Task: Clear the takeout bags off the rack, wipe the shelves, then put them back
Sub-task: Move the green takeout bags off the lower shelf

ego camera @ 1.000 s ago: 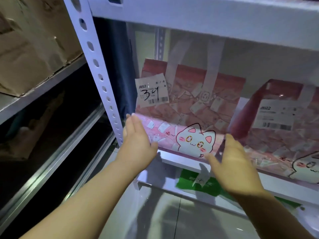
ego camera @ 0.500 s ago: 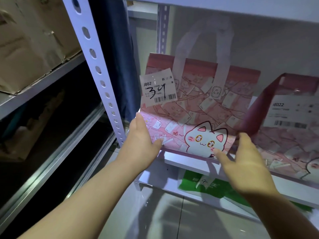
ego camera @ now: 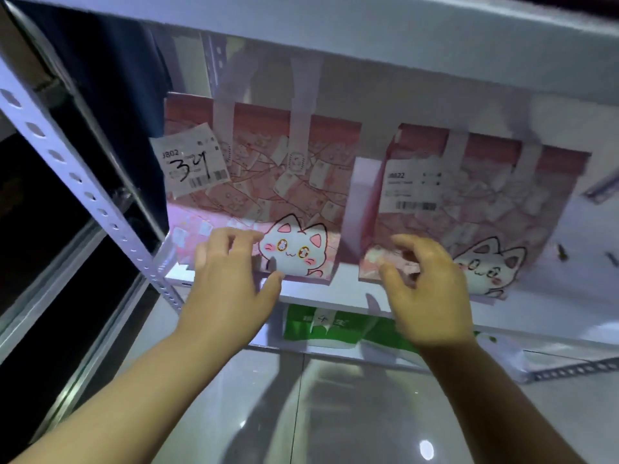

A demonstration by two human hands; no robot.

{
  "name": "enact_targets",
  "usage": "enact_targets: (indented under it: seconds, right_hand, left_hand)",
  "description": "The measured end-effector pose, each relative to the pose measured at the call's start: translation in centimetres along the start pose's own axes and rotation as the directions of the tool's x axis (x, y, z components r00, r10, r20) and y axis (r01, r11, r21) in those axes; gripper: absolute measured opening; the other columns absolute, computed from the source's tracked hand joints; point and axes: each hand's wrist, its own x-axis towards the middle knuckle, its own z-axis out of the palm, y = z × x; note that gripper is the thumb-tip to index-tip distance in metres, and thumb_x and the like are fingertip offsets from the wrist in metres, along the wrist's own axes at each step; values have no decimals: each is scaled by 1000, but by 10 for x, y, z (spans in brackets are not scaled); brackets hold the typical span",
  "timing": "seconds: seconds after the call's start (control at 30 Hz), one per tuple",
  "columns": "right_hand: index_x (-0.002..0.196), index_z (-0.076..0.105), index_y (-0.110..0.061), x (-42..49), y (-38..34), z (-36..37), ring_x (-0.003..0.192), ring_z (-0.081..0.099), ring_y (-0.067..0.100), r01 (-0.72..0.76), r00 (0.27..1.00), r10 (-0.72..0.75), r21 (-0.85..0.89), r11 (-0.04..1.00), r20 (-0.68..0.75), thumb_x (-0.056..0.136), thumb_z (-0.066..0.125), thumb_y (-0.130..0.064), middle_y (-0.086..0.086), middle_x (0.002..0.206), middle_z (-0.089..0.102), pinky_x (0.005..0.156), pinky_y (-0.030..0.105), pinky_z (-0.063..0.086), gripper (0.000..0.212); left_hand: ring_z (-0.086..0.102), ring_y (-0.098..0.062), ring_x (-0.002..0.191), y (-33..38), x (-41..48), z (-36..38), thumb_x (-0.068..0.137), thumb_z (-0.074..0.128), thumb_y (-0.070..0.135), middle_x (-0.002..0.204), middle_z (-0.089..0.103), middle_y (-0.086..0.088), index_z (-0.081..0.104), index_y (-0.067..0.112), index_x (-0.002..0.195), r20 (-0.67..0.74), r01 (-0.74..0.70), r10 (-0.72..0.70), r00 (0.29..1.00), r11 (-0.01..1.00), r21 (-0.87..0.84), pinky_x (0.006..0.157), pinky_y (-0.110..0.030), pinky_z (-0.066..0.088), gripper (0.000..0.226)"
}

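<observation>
A white perforated steel upright (ego camera: 83, 195) stands left of the left hand's fingers (ego camera: 234, 239), and a dark blue cloth (ego camera: 117, 95) hangs behind it. Above both hands, the white upper shelf (ego camera: 368, 45) cuts across the bags' pale handles. Below the fingers, a green plastic bag (ego camera: 321, 326) lies on the lower level, over a glossy grey tiled floor (ego camera: 335, 413).

The print on the white receipt marked "34" (ego camera: 191, 162) and on the white barcode label (ego camera: 413, 185) is too blurred to read beyond that. The far right of the rack is smeared.

The pink cat-print takeout bag on the left (ego camera: 268, 182) stands upright on the white shelf board (ego camera: 318, 296). The left hand (ego camera: 227, 289) rests loosely bent fingertips on its lower front, just beside the cat, thumb spread at the bottom edge, gripping nothing. The second pink cat-print bag (ego camera: 485, 212) stands just right of it. The right hand (ego camera: 428, 289) is at its lower left corner with fingers curled; I cannot tell whether they pinch it.
</observation>
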Motion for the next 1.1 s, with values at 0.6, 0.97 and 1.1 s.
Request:
enact_targets:
  seconds: [0.6, 0.97, 1.1]
  right_hand:
    - [141, 27, -3, 26, 142, -82, 131, 24, 32, -266, 963, 252, -194, 944, -90, 79, 73, -25, 19, 143, 29, 105, 36, 24, 80]
    - [132, 34, -26, 36, 164, -83, 109, 49, 14, -185, 981, 185, -4, 983, 57, 81, 68, -24, -1, 129, 49, 91, 34, 42, 62]
    - [131, 35, -28, 35, 168, -82, 99, 42, 6, -162, 986, 163, -20, 987, 47, 81, 69, -24, -2, 128, 49, 87, 32, 41, 60]
  left_hand:
    - [43, -29, 119, 130, 16, 103, 86, 62, 27, 130, 44, -13, 25, 5, 140, 227, 4, 1, 974, 1000, -20, 94, -36, 38, 69]
    - [50, -27, 110, 137, 16, 117, 83, 64, 27, 125, 43, -5, 35, 14, 132, 232, 128, -114, 966, 991, -46, 92, -41, 45, 58]
    - [49, -26, 111, 134, 14, 120, 84, 64, 27, 126, 42, -5, 35, 14, 132, 206, 121, -103, 973, 990, -75, 91, -38, 43, 58]
